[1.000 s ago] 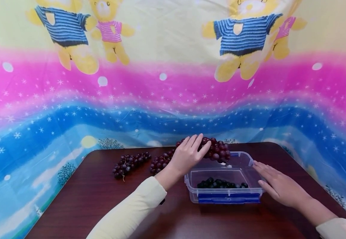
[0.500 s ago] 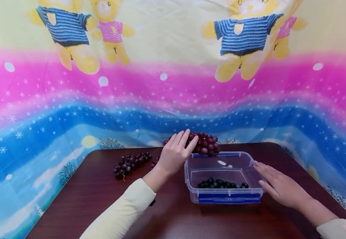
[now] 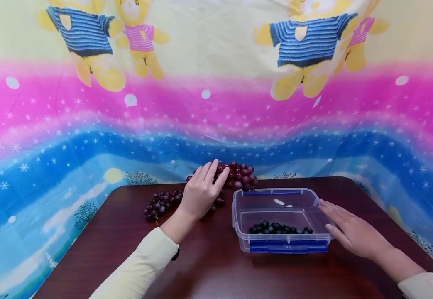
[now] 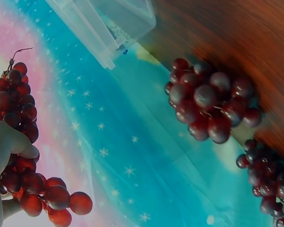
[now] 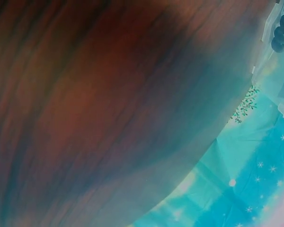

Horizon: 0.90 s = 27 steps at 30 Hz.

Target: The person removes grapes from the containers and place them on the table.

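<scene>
A bunch of red grapes (image 3: 243,175) is in my left hand (image 3: 203,189), held above the back of the table to the left of the box. In the left wrist view the thumb curls over the held grapes (image 4: 26,111), and the bunch hangs off the table. Below that hand lies a second red bunch (image 3: 218,202), partly hidden by it. Dark grapes (image 3: 279,227) lie inside a clear plastic box (image 3: 244,245) with blue clips. My right hand (image 3: 354,230) rests against the box's right side, fingers straight.
Another dark red bunch (image 3: 162,204) lies on the left of the brown table (image 3: 216,270). Behind the table's far edge hangs a patterned cloth (image 3: 216,116) with bears and snowflakes. A small white mark (image 3: 279,202) shows at the box's back wall.
My left hand has moved left with its grape bunch, from over the box's back left corner to above the other bunches. The right hand and the box stay in place.
</scene>
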### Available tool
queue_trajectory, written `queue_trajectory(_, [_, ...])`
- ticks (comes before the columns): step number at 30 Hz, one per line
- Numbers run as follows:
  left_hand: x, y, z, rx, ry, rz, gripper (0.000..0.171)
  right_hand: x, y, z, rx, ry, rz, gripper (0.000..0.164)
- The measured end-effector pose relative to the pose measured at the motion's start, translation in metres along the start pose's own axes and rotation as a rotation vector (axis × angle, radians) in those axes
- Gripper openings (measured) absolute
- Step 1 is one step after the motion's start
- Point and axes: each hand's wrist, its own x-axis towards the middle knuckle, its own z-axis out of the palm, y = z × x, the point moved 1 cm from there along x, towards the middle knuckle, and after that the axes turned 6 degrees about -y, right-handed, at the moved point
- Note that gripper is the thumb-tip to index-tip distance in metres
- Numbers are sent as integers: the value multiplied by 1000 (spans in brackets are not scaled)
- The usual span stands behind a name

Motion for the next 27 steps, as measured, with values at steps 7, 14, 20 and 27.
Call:
queue_trajectory(7, [-12,-10,-6,-5,12,-29,39,0,1,1,12,13,2,57])
queue_trajectory(14, [-27,-24,-14,-8,9,-54,38,-2,0,1,18,-2,13,57])
queue_trajectory(20, [-40,-34,-23,22,-27,-85,37,-1,1,1,17,-2,8,59])
queue_trajectory(27, [-51,-34,-33,53,-51,-116,37,-2,0,0,11,-9,9,60])
